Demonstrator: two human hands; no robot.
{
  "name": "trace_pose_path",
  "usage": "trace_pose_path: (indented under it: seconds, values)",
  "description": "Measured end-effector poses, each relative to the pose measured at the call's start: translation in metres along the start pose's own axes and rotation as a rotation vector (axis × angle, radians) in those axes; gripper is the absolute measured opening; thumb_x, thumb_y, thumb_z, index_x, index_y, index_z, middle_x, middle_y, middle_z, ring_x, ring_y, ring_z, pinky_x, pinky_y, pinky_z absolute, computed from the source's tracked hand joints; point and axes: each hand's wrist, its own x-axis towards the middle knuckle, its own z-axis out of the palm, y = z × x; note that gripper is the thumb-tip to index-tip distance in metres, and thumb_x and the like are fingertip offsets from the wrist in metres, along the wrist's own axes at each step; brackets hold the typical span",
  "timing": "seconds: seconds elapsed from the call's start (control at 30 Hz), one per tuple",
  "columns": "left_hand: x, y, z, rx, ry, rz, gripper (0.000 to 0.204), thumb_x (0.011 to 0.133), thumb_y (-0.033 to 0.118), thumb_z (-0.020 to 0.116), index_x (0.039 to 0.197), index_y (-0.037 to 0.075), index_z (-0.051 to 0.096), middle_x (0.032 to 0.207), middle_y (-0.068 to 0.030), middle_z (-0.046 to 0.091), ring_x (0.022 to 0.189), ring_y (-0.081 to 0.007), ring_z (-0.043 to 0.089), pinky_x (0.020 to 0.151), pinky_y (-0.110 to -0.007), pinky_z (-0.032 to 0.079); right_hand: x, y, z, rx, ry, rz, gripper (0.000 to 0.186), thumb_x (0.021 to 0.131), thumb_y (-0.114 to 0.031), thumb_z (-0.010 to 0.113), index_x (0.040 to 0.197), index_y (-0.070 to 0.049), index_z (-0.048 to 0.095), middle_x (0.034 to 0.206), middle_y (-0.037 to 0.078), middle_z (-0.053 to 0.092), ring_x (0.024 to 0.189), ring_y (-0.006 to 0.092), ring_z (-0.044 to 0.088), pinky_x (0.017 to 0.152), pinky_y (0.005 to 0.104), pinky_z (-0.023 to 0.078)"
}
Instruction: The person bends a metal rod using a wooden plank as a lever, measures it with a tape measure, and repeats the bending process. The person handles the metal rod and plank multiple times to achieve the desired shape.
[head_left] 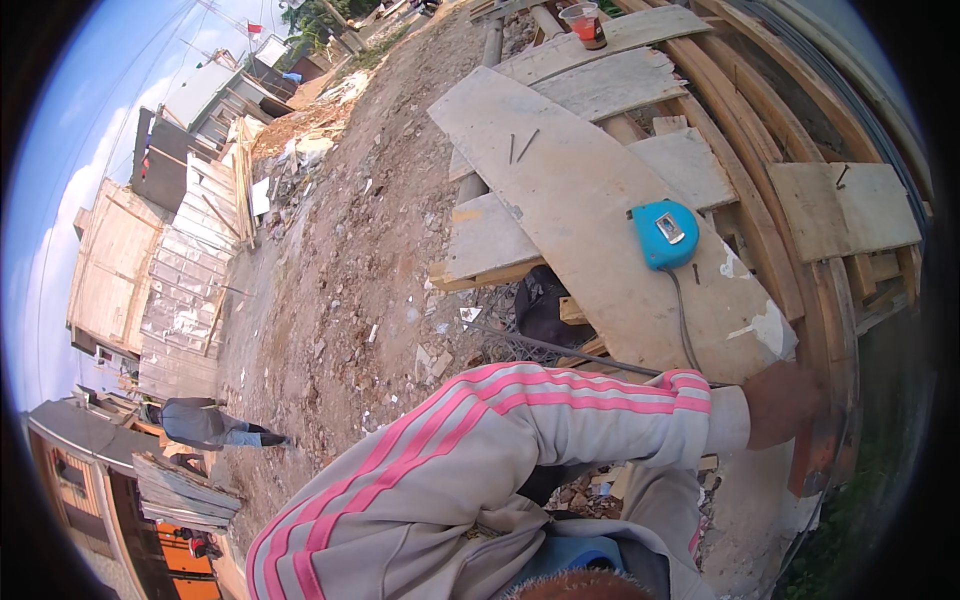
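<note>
My left arm, in a grey sleeve with pink stripes, reaches across to the right. My left hand [785, 402] is at the near end of a plywood board [610, 210], beside a wooden beam [818, 450]. Its fingers are dark and blurred, so what they touch or hold is unclear. My right sleeve [660, 500] passes beneath the left forearm, and the right hand is hidden. A teal tape measure [660, 238] lies on the board, with a thin grey rod or cable [685, 325] by it. Two nails [527, 147] lie farther up the board, and a small nail [696, 273] is near the tape measure.
A plastic cup [584, 26] with red-brown liquid stands on the far planks. Long timbers [745, 120] run along the right, with a short board [845, 215] across them. A black bag [545, 310] is under the boards. Rubble ground [330, 260] stretches left, where a person [205, 422] stands.
</note>
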Motion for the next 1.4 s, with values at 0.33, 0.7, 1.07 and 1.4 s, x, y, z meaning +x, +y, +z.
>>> trace_pose_path:
  seconds: [0.33,0.7,1.07,1.4]
  values:
    - [-0.003,0.003,-0.003,0.134,0.023,-0.016,0.014,0.084,0.015,0.064,0.092,0.006,0.07,0.087,-0.014,0.067,0.084,-0.0342,0.07,0.073,-0.046,0.057,-0.059,0.027,-0.062,0.068,0.023,0.124,0.039,0.089,-0.026,0.062,0.122,-0.005,0.057,0.105,0.018,0.067,0.083,0.0314,0.069,0.062,0.0445,0.057]
    - [0.0,0.004,0.002,0.064,0.192,0.138,0.018,0.088,0.01,0.066,0.101,0.0,0.072,0.09,-0.0219,0.071,0.084,-0.0393,0.069,0.076,-0.046,0.054,-0.188,0.159,-0.285,-0.57,0.342,0.176,0.03,0.084,-0.031,0.073,0.094,-0.003,0.066,0.074,0.01,0.063,0.057,0.0264,0.063,0.049,0.0435,0.052]
    - [0.005,-0.022,0.007,0.186,0.236,0.147,0.025,0.09,0.021,0.059,0.107,0.006,0.07,0.102,-0.0212,0.071,0.094,-0.0411,0.068,0.086,-0.05,0.053,-0.6,0.268,-0.341,-0.251,1.042,-0.453,0.03,0.097,-0.045,0.065,0.101,-0.017,0.056,0.058,0.002,0.053,0.037,0.017,0.05,0.033,0.0337,0.043]
    - [0.007,-0.012,0.005,0.223,0.212,0.107,0.033,0.09,0.022,0.062,0.117,0.006,0.071,0.103,-0.0227,0.072,0.096,-0.0409,0.069,0.088,-0.049,0.054,-0.831,0.327,-0.278,-0.176,1.685,-1.172,0.067,0.095,-0.051,0.066,0.136,-0.001,0.046,0.06,0.002,0.044,0.042,0.0109,0.042,0.038,0.0273,0.035]
